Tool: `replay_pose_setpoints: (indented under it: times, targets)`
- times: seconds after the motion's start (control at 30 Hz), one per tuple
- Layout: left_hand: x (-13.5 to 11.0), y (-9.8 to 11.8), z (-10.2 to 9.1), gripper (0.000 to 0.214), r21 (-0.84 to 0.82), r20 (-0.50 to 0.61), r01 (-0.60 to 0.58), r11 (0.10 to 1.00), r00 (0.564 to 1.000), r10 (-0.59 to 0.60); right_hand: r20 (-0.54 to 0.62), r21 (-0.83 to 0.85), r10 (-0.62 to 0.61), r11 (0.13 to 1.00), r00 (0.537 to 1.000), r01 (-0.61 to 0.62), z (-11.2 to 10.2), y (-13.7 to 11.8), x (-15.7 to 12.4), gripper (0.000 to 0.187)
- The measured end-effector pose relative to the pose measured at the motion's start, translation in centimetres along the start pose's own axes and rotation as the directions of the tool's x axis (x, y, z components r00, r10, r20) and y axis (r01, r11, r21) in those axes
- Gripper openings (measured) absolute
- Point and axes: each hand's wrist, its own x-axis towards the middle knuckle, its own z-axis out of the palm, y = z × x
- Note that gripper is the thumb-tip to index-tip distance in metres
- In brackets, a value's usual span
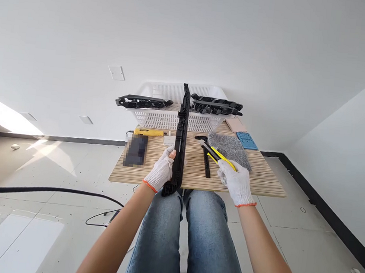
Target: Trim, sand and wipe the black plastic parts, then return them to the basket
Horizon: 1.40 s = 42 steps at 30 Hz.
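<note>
My left hand (161,171), in a white knit glove, is closed around the near end of a long black plastic part (180,140) that stands on edge and stretches away from me across the striped wooden table (262,179). My right hand (235,180), also gloved, grips a yellow and black utility knife (218,156) whose tip points toward the black part. A gap of bare table separates the knife from the part.
A white plastic basket (171,119) at the table's far edge carries more black plastic parts (142,102) across its rim. On the table lie a yellow tool (148,132), a dark flat object (135,150), a black ruler (206,164), a grey cloth (228,148), a blue pad (246,140). A cable (46,191) runs over the floor.
</note>
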Motion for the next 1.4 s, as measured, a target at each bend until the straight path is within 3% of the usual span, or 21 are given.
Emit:
replay_pose_setpoints:
  times: [0.2, 0.37, 0.5, 0.6, 0.7, 0.87, 1.0, 1.13, 1.2, 1.3, 1.4]
  targets:
    - [0.1, -1.2, 2.6, 0.022, -0.129, 0.017, -0.078, 0.989, 0.997, 0.081, 0.218, -0.061, -0.048, 0.996, 0.975, 0.063, -2.5, 1.1, 0.4, 0.035]
    - [-0.2, -0.9, 2.6, 0.024, -0.144, 0.074, -0.068, 0.987, 0.994, 0.079, 0.15, -0.176, -0.101, 0.976, 0.983, 0.127, -5.0, 1.9, 0.8, 0.045]
    - [-0.4, -0.6, 1.6, 0.046, -0.118, 0.178, -0.008, 0.993, 0.984, 0.029, 0.243, -0.23, -0.045, 0.968, 0.969, 0.103, -6.2, 1.8, 1.4, 0.047]
    - [-0.2, -1.1, 1.2, 0.059, -0.085, 0.234, -0.029, 0.996, 0.971, 0.048, 0.257, -0.304, -0.068, 0.941, 0.964, 0.148, -6.1, 1.7, 1.4, 0.048]
    - [0.0, -1.6, 1.2, 0.059, -0.055, 0.225, -0.074, 0.996, 0.971, 0.085, 0.226, -0.307, -0.122, 0.933, 0.966, 0.189, -5.8, 1.8, 1.3, 0.051]
    - [0.0, -1.7, 1.5, 0.06, -0.011, 0.179, -0.045, 0.999, 0.983, 0.046, 0.217, -0.321, -0.129, 0.927, 0.968, 0.195, -5.6, 1.8, 1.3, 0.052]
    - [-0.2, -1.7, 1.5, 0.067, 0.113, 0.176, -0.11, 0.988, 0.98, 0.089, 0.228, -0.364, -0.143, 0.905, 0.963, 0.221, -5.3, 1.3, 1.1, 0.053]
    - [-0.9, -1.4, 1.0, 0.079, 0.341, 0.242, -0.309, 0.888, 0.942, 0.235, 0.242, -0.397, -0.148, 0.887, 0.959, 0.237, -5.0, 0.9, 1.0, 0.053]
    - [-1.3, -1.0, 0.8, 0.063, 0.484, 0.256, -0.372, 0.792, 0.926, 0.279, 0.236, -0.385, -0.136, 0.896, 0.962, 0.221, -5.0, 0.9, 1.1, 0.054]
    - [-1.9, -0.4, 0.8, 0.036, 0.642, 0.198, -0.37, 0.671, 0.926, 0.321, 0.215, -0.376, -0.131, 0.903, 0.968, 0.206, -5.1, 1.2, 1.1, 0.053]
    - [-2.1, -0.1, 1.2, 0.028, 0.663, 0.14, -0.331, 0.672, 0.936, 0.322, 0.23, -0.398, -0.131, 0.892, 0.964, 0.216, -5.2, 1.1, 1.0, 0.052]
